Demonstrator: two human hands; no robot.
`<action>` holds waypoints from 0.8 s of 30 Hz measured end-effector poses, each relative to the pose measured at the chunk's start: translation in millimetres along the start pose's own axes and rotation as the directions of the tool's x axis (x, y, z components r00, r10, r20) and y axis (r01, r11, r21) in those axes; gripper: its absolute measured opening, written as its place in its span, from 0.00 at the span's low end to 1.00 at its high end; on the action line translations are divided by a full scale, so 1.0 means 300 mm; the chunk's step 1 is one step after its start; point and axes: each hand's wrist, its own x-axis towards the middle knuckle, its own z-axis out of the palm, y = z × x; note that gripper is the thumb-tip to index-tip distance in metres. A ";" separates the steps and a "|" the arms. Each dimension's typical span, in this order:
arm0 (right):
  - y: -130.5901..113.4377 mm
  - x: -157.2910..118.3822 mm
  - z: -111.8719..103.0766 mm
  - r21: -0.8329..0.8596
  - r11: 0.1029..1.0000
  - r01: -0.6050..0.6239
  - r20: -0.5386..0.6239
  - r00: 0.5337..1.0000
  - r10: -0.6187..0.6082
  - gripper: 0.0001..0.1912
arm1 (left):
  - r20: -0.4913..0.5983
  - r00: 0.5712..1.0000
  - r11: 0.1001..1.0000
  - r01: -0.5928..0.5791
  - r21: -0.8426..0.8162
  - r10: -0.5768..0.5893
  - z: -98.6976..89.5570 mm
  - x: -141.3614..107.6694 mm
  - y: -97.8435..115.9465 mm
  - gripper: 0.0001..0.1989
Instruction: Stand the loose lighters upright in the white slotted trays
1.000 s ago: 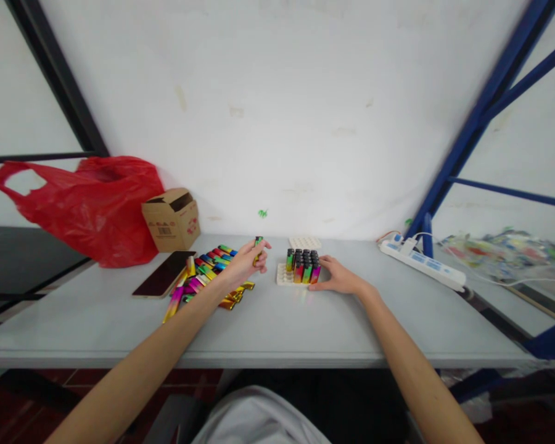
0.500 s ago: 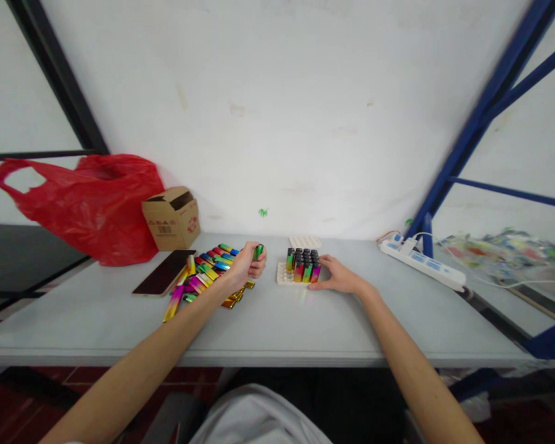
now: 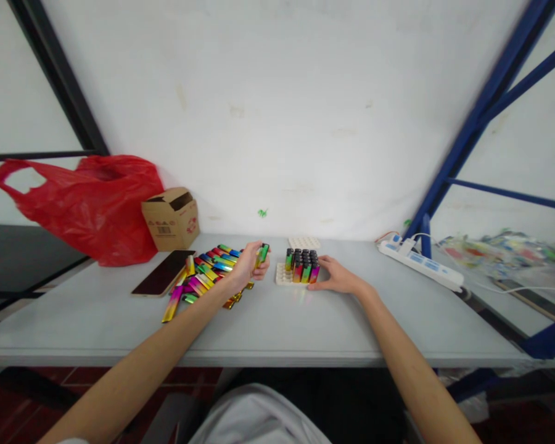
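Note:
My left hand [image 3: 248, 265] is closed around a green and yellow lighter [image 3: 262, 254], which sticks up from between thumb and fingers above the table. Close by on its left lies a loose pile of shiny multicoloured lighters [image 3: 197, 283]. To the right stands a white tray with holes [image 3: 284, 277]; its left holes show bare. Upright lighters with black tops [image 3: 306, 268] fill the right part of it. My right hand [image 3: 335, 275] grips the tray's right side, thumb at the front corner and fingers behind, partly hidden by the lighters.
A dark phone [image 3: 164, 273] lies left of the pile. Behind are a cardboard box [image 3: 172, 222] and a red plastic bag [image 3: 97, 209]. Another white holed tray [image 3: 304, 242] lies near the wall. A white power strip [image 3: 420, 265] sits at the right, beside a blue metal frame [image 3: 472, 135].
My left hand has moved slightly right, and more of the lighter in it shows above the fingers. My right hand stays at the tray.

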 end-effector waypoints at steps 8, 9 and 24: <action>-0.003 0.001 0.000 -0.009 1.000 0.008 0.008 1.000 -0.008 0.45 | 0.002 0.972 0.957 -0.232 0.175 0.235 0.014 0.011 -0.029 0.17; -0.003 0.001 0.000 -0.008 1.000 0.012 0.006 1.000 -0.012 0.45 | -0.005 0.963 0.939 -0.262 0.222 0.270 0.008 0.019 -0.037 0.18; -0.021 -0.004 -0.011 -0.007 1.000 -0.012 0.023 1.000 0.012 0.45 | 0.187 0.801 0.505 -0.519 0.690 0.568 -0.001 0.033 -0.083 0.14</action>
